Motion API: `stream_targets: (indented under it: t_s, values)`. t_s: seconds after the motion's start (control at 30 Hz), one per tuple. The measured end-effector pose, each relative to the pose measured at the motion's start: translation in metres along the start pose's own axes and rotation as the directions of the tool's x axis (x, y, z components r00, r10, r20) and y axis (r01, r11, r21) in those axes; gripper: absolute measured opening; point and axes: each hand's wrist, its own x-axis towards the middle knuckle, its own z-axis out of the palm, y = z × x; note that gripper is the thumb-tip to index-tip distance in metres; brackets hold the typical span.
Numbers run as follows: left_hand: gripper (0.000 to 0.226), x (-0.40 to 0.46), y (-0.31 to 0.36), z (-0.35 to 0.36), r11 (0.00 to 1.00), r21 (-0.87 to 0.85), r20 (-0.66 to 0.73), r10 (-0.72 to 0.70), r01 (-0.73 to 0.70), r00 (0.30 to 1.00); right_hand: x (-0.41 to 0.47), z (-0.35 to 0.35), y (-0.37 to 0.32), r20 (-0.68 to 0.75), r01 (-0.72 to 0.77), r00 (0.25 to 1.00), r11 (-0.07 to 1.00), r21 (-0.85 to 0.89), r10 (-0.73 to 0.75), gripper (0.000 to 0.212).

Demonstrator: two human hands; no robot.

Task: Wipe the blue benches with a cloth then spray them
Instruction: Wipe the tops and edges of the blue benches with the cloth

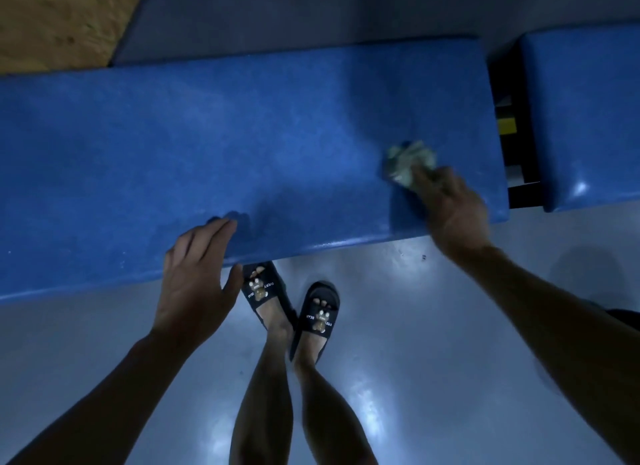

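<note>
While the person is standing on the glossy floor [415,343] in two dark slides [320,312], the left hand [194,281] is resting spread and empty over the near edge of the blue bench [207,145]. Farther right, the right hand [453,211] is pinching one crumpled cloth [407,163], which is lying on the benchtop just beyond its fingertips. A second bench [585,118] is sitting beyond a gap; two benches in all.

Head camera looks steeply down — close over bench [207,135].

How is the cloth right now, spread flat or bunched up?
Bunched up: the cloth is a crumpled wad under the right hand on the blue bench.
</note>
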Motion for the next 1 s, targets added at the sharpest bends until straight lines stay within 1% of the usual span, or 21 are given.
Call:
stream_targets:
  t_s: [0.07, 0.1, 0.17, 0.2, 0.27, 0.33, 0.37, 0.4, 0.47, 0.5, 0.53, 0.6, 0.67, 0.73, 0.77, 0.8, 0.83, 0.87, 0.93, 0.97, 1.0]
  values:
    - [0.064, -0.005, 0.000, -0.002, 1.000, 0.005, 0.015, -0.030, 0.030, 0.999, -0.010, -0.007, 0.013, 0.041, -0.262, 0.964, 0.965, 0.007, 0.262, 0.066]
    - [0.065, -0.007, -0.001, -0.002, 0.999, 0.008, 0.016, -0.039, 0.039, 0.999, -0.013, -0.004, 0.003, 0.033, -0.354, 0.935, 0.935, 0.028, 0.354, 0.069]
    - [0.063, -0.011, -0.005, -0.001, 0.999, 0.006, 0.004, -0.043, 0.043, 0.999, -0.018, 0.010, -0.044, 0.003, -0.453, 0.890, 0.882, 0.128, 0.457, 0.069]
    - [0.061, -0.013, -0.007, -0.001, 0.999, 0.001, -0.002, -0.043, 0.043, 0.999, -0.022, 0.020, -0.080, 0.001, -0.451, 0.888, 0.872, 0.193, 0.459, 0.070]
    - [0.063, -0.017, -0.009, -0.001, 0.999, -0.005, 0.005, -0.040, 0.040, 0.999, -0.031, 0.038, -0.156, 0.003, -0.339, 0.933, 0.878, 0.338, 0.359, 0.075]
    - [0.065, -0.021, -0.011, -0.001, 1.000, -0.003, 0.012, -0.030, 0.030, 0.999, -0.040, 0.045, -0.211, 0.011, -0.157, 0.986, 0.913, 0.377, 0.165, 0.073]
    - [0.066, -0.022, -0.012, -0.001, 1.000, -0.003, 0.014, -0.025, 0.026, 1.000, -0.041, 0.044, -0.218, 0.030, -0.074, 0.997, 0.923, 0.377, 0.067, 0.071]
    - [0.066, -0.024, -0.013, -0.002, 1.000, -0.005, 0.013, -0.025, 0.025, 1.000, -0.039, 0.041, -0.211, 0.033, 0.015, 0.999, 0.927, 0.375, -0.029, 0.069]
    - [0.066, -0.027, -0.016, -0.002, 0.999, -0.010, 0.011, -0.036, 0.036, 0.999, -0.033, 0.040, -0.166, 0.023, 0.168, 0.982, 0.930, 0.327, -0.186, 0.064]
    - [0.066, -0.028, -0.017, -0.002, 0.999, -0.014, 0.010, -0.044, 0.044, 0.999, -0.030, 0.037, -0.133, 0.021, 0.177, 0.981, 0.938, 0.297, -0.191, 0.058]
    - [0.065, -0.029, -0.019, -0.003, 0.998, -0.017, 0.006, -0.052, 0.053, 0.999, -0.028, 0.033, -0.101, 0.009, 0.127, 0.991, 0.956, 0.264, -0.134, 0.053]
    - [0.063, -0.029, -0.022, -0.004, 0.996, -0.026, 0.010, -0.083, 0.084, 0.996, -0.025, 0.021, -0.046, 0.002, -0.093, 0.995, 0.972, 0.217, 0.095, 0.052]
    - [0.066, -0.030, -0.027, -0.007, 0.994, -0.036, 0.014, -0.106, 0.107, 0.994, -0.025, 0.012, -0.031, 0.011, -0.348, 0.936, 0.922, 0.172, 0.352, 0.064]
    - [0.064, -0.032, -0.036, -0.010, 0.994, -0.051, -0.008, -0.097, 0.096, 0.995, -0.020, 0.014, -0.065, 0.017, -0.530, 0.844, 0.829, 0.176, 0.536, 0.073]
    - [0.064, -0.033, -0.041, -0.012, 0.994, -0.056, -0.014, -0.090, 0.090, 0.996, -0.017, 0.021, -0.095, 0.039, -0.578, 0.811, 0.790, 0.204, 0.583, 0.075]
    - [0.066, -0.034, -0.047, -0.014, 0.994, -0.061, -0.011, -0.087, 0.086, 0.996, -0.016, 0.029, -0.135, 0.068, -0.580, 0.810, 0.778, 0.242, 0.583, 0.077]
    - [0.067, -0.035, -0.053, -0.015, 0.994, -0.066, -0.007, -0.088, 0.088, 0.996, -0.015, 0.038, -0.179, 0.080, -0.535, 0.840, 0.794, 0.289, 0.537, 0.077]
    - [0.069, -0.035, -0.059, -0.017, 0.994, -0.066, -0.008, -0.090, 0.090, 0.996, -0.015, 0.044, -0.226, 0.078, -0.448, 0.889, 0.822, 0.352, 0.451, 0.076]
    - [0.071, -0.036, -0.068, -0.021, 0.994, -0.064, -0.006, -0.089, 0.088, 0.996, -0.015, 0.044, -0.310, 0.063, -0.199, 0.980, 0.899, 0.391, 0.190, 0.072]
    - [0.072, -0.037, -0.073, -0.024, 0.994, -0.068, -0.004, -0.087, 0.086, 0.996, -0.012, 0.040, -0.337, 0.115, -0.082, 0.993, 0.926, 0.368, 0.042, 0.071]
    - [0.073, -0.037, -0.077, -0.028, 0.994, -0.076, -0.009, -0.083, 0.082, 0.997, -0.008, 0.037, -0.349, 0.169, -0.002, 0.984, 0.936, 0.352, -0.061, 0.070]
